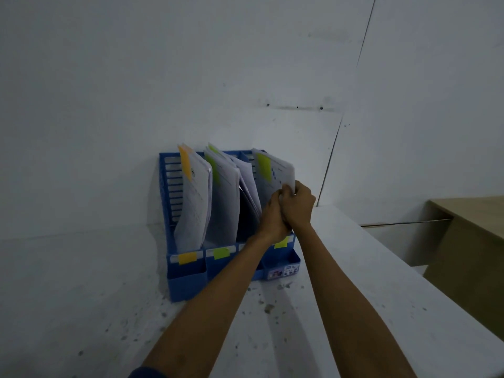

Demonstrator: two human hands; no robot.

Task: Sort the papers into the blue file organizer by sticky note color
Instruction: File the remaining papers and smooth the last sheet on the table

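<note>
Blue file organizer (188,279): stands on the white table (81,296) against the wall, with orange-noted papers (193,203) in the leftmost slot and green-noted papers (222,203) in the next. Right hand (298,205): grips with curled fingers the edge of the yellow-noted papers (275,173) in the rightmost slot. Left hand (272,216): touches the right hand, fingers mostly hidden, grip impossible to tell.

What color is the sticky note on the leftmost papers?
The sticky note is orange; head view.

Blue file organizer (185,279), orange sticky note (185,162), yellow-green note (264,167)
</note>
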